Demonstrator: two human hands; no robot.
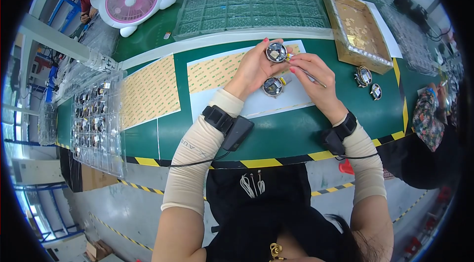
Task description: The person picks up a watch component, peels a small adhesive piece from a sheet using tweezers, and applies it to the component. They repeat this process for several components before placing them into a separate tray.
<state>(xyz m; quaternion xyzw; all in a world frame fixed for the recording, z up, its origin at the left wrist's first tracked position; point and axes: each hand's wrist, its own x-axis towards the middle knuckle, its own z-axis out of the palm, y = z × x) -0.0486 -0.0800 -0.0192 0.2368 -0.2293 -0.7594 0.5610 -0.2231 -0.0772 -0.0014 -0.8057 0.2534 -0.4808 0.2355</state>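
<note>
My left hand [253,70] is closed around a round electronic module [276,52], a silver-rimmed disc with a dark circuit face and a pale square at its centre. My right hand [317,78] pinches slim metal tweezers [321,83], their tip end at the module's right edge by a small yellow-and-white piece. Just below my hands, a second round module [272,86] with a yellow tab lies on a white sheet [222,106]. Tan backing with rows of small stickers [210,73] covers the sheet's upper part, partly hidden by my left hand.
Another sticker sheet [152,91] lies left, beside a clear tray [113,133] of several modules. Two modules [363,77] sit at right below a cardboard box [368,54] holding small tan pieces. Clear trays [252,5] and a pink-white fan [131,1] stand behind. People work at both sides.
</note>
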